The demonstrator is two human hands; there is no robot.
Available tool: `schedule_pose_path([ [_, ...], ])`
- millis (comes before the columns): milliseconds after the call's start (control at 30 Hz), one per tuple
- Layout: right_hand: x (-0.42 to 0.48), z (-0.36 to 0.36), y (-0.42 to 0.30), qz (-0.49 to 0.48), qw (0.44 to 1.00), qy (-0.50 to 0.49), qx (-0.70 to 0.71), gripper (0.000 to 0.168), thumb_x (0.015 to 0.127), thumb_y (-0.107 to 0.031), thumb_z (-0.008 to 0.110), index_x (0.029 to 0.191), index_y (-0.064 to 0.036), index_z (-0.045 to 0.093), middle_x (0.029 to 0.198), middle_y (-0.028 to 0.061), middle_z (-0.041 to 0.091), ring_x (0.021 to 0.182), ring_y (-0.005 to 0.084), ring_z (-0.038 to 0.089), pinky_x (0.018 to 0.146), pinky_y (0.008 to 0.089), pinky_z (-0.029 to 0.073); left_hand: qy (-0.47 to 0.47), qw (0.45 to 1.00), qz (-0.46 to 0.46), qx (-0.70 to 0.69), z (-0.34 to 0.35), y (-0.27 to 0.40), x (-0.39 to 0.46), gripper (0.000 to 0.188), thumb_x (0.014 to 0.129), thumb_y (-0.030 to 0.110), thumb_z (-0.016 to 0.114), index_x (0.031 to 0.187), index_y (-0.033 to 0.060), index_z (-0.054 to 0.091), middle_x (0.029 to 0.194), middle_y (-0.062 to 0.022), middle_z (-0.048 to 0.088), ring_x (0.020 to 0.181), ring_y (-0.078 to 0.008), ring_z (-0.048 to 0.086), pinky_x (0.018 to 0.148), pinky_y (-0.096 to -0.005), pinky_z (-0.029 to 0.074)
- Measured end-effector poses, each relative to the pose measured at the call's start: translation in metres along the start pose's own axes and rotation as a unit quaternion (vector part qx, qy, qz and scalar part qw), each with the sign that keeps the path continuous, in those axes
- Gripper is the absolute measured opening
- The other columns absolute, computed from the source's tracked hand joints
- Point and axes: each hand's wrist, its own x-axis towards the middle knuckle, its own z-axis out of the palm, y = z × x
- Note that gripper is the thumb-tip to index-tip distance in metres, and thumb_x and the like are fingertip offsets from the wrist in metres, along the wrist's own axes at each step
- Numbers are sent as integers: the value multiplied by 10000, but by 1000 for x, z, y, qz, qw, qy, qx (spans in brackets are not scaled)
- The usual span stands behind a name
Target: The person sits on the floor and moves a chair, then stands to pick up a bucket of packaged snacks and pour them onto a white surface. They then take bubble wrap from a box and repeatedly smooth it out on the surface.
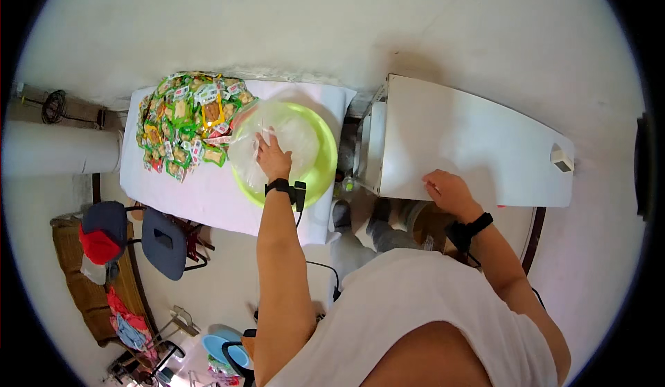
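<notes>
My left hand (273, 161) reaches over a yellow-green plastic basin (328, 153) with its fingers apart. It touches a clear plastic bag (298, 135) that fills much of the basin and overhangs its left side. Close by on the left lies a large heap of small snack packets (187, 119) in green, yellow and clear wrappers. My right hand (448, 192) is at the front edge of a white tabletop (467, 132), its fingers curled together and nothing visible in them. Both wrists wear black straps with small devices.
A pale cloth covers the table (208, 200) under the basin and packets. A small white box (562, 161) stands at the white top's right end. Below are a cardboard box (431, 226), dark chairs (163, 244), a wooden bench (78, 262) and a blue basin (226, 346).
</notes>
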Motion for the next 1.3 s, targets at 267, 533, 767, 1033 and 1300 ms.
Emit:
schedule_pose_path([
  [267,0,-2,-7,-21,1000,22,5,158,831,-159,556,925,-49,617,886,126,616,842,328,583,734,416,472,-5,981,-124,-152,23,-37,6,198,766,110,609,953,48,630,1325,-208,420,1219,-377,403,1004,-408,358],
  [533,-9,4,-1,6,999,38,26,158,841,-156,548,929,-43,614,903,128,618,835,329,584,728,416,474,122,937,-124,-304,-49,-9,-22,107,835,82,539,916,11,548,1066,-171,563,890,-282,575,789,-387,481],
  [767,-8,8,-13,-29,995,54,74,167,848,-154,555,959,-41,607,897,126,617,769,299,590,695,368,484,143,687,-240,-671,-75,10,-47,109,895,70,469,991,22,484,865,-36,561,745,-116,537,657,-242,447],
  [1033,1,2,-56,-16,930,89,356,481,846,-282,642,1233,-30,509,1055,118,626,968,201,597,846,319,468,-102,687,-95,-714,-142,120,-108,87,917,69,484,967,39,548,864,-1,579,747,-66,505,685,-217,427],
  [1300,1,-12,-58,108,809,184,547,254,883,-239,576,1023,-27,561,828,31,618,764,126,622,663,264,485,-272,683,23,-678,-149,214,-141,162,940,114,471,1023,25,578,892,9,596,772,-43,508,699,-201,419],
])
